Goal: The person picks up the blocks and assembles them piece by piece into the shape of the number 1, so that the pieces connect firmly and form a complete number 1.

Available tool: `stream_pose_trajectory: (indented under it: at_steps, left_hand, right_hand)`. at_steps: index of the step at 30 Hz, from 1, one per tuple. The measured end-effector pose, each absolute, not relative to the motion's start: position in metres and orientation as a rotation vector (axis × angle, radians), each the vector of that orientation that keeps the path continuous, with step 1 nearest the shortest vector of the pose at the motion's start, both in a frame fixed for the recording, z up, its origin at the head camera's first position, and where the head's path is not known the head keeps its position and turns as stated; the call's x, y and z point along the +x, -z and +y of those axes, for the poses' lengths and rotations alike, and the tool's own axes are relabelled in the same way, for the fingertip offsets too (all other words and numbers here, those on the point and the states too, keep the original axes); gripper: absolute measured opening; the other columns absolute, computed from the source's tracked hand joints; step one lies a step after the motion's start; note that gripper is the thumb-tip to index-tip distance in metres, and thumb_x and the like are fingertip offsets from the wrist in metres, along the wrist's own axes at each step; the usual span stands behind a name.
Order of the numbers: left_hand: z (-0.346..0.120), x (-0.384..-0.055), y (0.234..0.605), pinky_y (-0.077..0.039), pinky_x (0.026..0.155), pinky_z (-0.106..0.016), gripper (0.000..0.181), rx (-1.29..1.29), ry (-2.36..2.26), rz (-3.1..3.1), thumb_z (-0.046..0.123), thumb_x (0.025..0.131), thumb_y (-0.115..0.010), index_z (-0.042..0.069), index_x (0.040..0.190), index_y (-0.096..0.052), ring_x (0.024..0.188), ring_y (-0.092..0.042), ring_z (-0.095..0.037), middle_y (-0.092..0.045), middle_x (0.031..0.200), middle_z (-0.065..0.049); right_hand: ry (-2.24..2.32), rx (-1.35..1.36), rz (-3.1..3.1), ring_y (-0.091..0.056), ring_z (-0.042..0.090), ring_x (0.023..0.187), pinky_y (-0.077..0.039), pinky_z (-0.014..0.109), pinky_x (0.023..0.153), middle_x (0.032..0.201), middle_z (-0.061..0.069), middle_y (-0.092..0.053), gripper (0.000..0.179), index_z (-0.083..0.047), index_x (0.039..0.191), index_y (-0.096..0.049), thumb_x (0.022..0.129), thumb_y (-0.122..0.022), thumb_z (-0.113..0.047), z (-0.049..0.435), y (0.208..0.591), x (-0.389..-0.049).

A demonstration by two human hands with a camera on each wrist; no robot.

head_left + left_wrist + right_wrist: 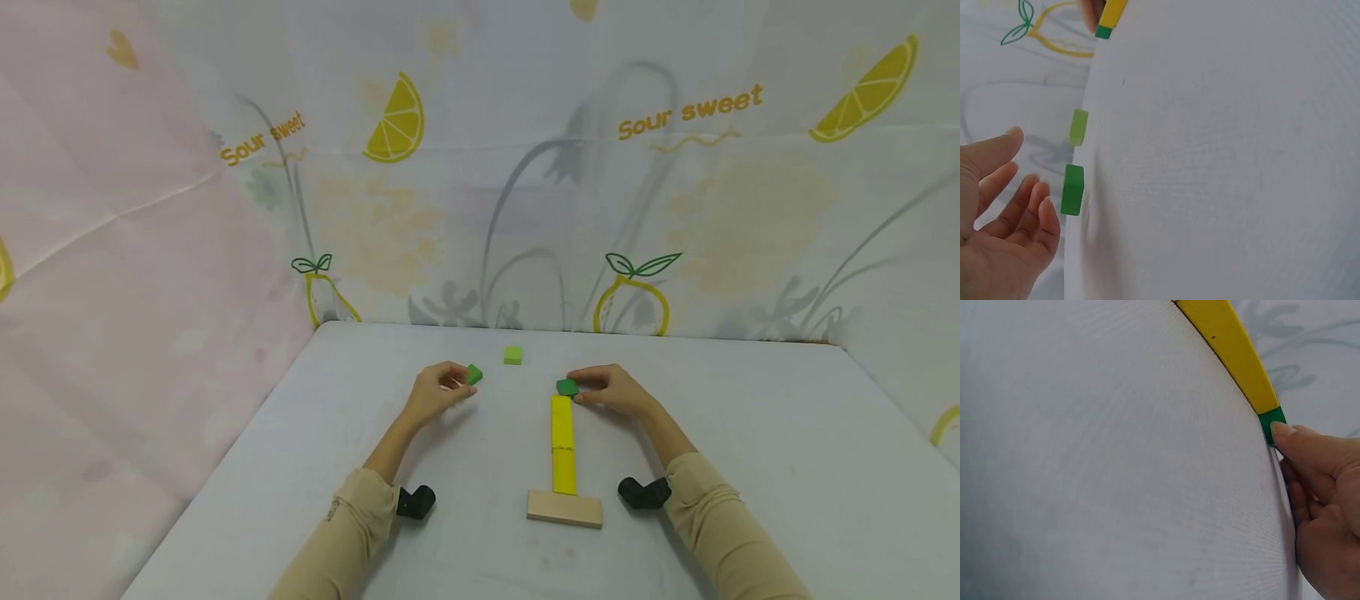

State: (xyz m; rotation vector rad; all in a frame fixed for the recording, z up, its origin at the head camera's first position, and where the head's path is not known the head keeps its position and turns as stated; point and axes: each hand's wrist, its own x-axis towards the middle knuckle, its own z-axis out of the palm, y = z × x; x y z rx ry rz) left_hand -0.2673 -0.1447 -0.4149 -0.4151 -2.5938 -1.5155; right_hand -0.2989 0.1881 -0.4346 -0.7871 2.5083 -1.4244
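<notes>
My right hand (pixel 617 390) pinches a dark green block (pixel 567 387) at the far end of a row of two yellow blocks (pixel 562 423). In the right wrist view the thumb lies on the green block (pixel 1273 425), which meets the yellow block (pixel 1235 353). My left hand (pixel 433 392) is by another green block (pixel 474 374). In the left wrist view, the left hand (pixel 1007 231) has its thumb and fingers spread apart, with the green block (pixel 1072 189) just beyond the fingertips.
A light green block (pixel 513 356) lies farther back, between the hands. Across the near end of the yellow row lies a plain wooden block (pixel 564 508). The white table (pixel 465 533) ends at a patterned cloth backdrop (pixel 480 183).
</notes>
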Motion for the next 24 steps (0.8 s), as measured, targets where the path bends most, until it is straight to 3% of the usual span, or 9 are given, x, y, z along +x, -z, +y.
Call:
stream_pose_trajectory:
  at_steps: [15, 24]
  left_hand:
    - [-0.152, -0.275, 0.414, -0.046, 0.067, -0.025, 0.037, -0.255, 1.517, -2.596, 0.009, 0.077, -0.074, -0.006, 0.109, -0.063, 0.084, -0.058, -0.025, -0.065, 0.099, -0.02]
    - [-0.153, -0.28, 0.417, -0.048, 0.076, -0.036, 0.048, -0.158, 1.53, -2.64, 0.013, 0.075, -0.076, -0.004, 0.116, -0.06, 0.096, -0.057, -0.032, -0.061, 0.11, -0.022]
  right_hand:
    - [1.416, -0.78, 2.52, -0.05, 0.041, 0.118, -0.036, 0.053, 0.1, 0.122, 0.025, -0.058, 0.042, 0.01, 0.12, -0.058, 0.082, -0.069, -0.006, 0.188, 0.435, -0.299]
    - [1.417, -0.793, 2.525, -0.051, 0.041, 0.116, -0.038, 0.052, 0.099, 0.121, 0.025, -0.059, 0.043, 0.01, 0.119, -0.059, 0.081, -0.069, -0.007, 0.187, 0.436, -0.299]
